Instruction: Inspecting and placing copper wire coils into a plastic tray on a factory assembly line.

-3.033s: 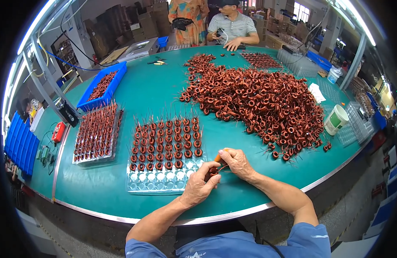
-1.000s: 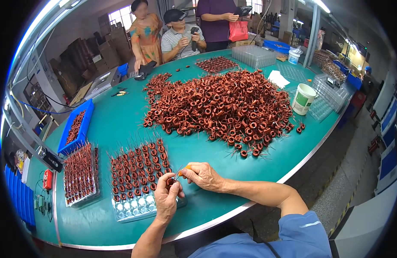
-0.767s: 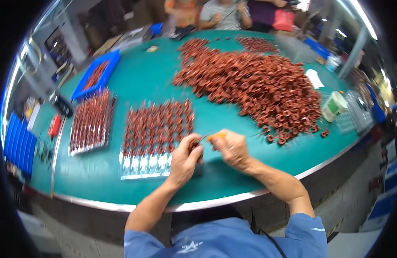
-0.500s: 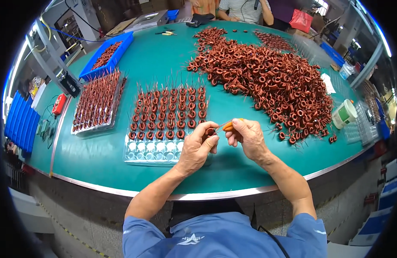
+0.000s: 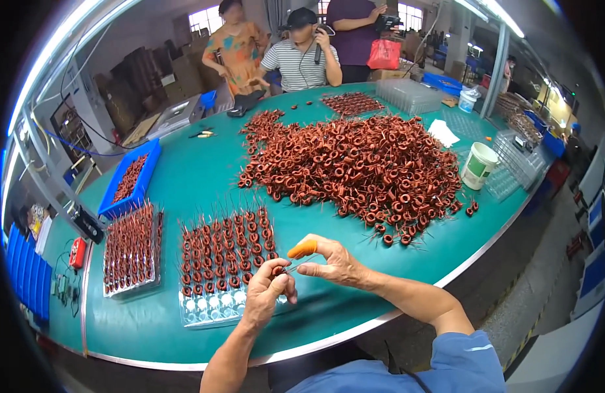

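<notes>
Holds one small red-brown wound ring [image 5: 277, 270] in the left hand [image 5: 264, 295], pinched firmly between thumb and curled fingers, just beside the near right corner of the part-filled clear tray [image 5: 214, 308]. Holds the right hand [image 5: 335, 267] a little farther right of that tray, partly open, with a gap between thumb and index finger and an orange cover [image 5: 302, 249] on the latter. Faces the ring's thin leads [image 5: 294, 264] with that gap; too fine at this size to tell whether touching the thumb or passing just clear of it.

Appears to be at the step of working the leads by hand, ring by ring. Calls next, by the look of it, for a steady left pinch and a light, accurate closing of right thumb and index on one lead, without twisting the ring.

To the left of the tray, shows a fuller tray [image 5: 135, 289] of similar rings; beyond that one, farther back, a blue bin [image 5: 121, 208]. Beyond the tray to the right, shows a large loose heap of rings [image 5: 355, 170], with a white-and-green bucket [image 5: 478, 169] at the heap's right.
</notes>
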`<state>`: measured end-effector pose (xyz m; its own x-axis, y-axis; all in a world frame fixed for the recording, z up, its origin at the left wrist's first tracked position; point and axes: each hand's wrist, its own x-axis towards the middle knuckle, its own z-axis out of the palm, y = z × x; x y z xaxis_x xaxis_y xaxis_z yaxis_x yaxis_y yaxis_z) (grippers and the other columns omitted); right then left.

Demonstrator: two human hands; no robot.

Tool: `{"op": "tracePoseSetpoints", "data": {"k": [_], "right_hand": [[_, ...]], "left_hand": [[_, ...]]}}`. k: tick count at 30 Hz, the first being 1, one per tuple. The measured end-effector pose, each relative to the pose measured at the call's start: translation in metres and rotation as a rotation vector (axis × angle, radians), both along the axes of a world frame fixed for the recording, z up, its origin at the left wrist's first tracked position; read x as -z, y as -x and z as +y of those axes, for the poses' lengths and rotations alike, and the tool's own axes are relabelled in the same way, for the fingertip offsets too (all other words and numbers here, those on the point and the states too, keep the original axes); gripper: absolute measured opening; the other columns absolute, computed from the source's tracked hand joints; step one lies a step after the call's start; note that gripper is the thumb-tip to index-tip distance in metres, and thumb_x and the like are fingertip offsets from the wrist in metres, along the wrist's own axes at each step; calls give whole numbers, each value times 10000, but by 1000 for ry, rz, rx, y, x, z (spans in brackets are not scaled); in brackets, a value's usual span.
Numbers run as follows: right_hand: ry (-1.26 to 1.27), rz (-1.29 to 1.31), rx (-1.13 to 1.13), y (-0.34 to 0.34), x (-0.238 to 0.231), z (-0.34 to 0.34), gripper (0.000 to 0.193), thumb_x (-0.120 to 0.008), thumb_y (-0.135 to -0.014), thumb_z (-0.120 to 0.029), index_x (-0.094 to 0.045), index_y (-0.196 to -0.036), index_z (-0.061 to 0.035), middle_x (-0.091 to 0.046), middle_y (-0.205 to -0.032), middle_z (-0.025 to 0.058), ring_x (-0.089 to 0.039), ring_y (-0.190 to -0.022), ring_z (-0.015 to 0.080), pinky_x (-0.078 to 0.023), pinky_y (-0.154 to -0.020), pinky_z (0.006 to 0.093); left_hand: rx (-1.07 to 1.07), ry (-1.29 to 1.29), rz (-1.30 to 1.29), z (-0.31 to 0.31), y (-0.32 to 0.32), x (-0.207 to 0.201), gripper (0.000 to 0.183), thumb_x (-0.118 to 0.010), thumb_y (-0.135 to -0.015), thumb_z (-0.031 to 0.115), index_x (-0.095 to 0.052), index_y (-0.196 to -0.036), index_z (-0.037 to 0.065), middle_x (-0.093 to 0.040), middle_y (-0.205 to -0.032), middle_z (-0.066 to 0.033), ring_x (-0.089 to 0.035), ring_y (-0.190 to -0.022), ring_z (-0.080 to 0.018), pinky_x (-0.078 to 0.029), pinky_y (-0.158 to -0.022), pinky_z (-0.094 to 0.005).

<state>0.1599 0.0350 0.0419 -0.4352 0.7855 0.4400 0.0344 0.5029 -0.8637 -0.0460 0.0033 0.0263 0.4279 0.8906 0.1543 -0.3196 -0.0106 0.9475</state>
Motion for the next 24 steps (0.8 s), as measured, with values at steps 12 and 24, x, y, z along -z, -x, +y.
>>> {"op": "tracePoseSetpoints", "data": {"k": [12, 24], "right_hand": [[427, 68, 124, 7, 6, -3, 260, -669, -877, -247, -680, -856, 13, -620, -720, 3, -533, -671, 63, -442, -601, 231], [131, -72, 118, 10, -1, -5, 201, -703, -851, -203, -687, -872, -3, -666, -818, 50, -596, -743, 101, -484, -669, 264]], "left_hand": [[15, 83, 83, -3, -4, 0, 478, -355, -1012, 407, -540, -1087, -26, -563, -724, -102, -583, -585, -191, -487, -558, -291], [158, 107, 135, 2, 2, -2, 304, -421, -1013, 255, -461, -1202, 20, -580, -829, -80, -614, -692, -152, -504, -612, -258]]}}
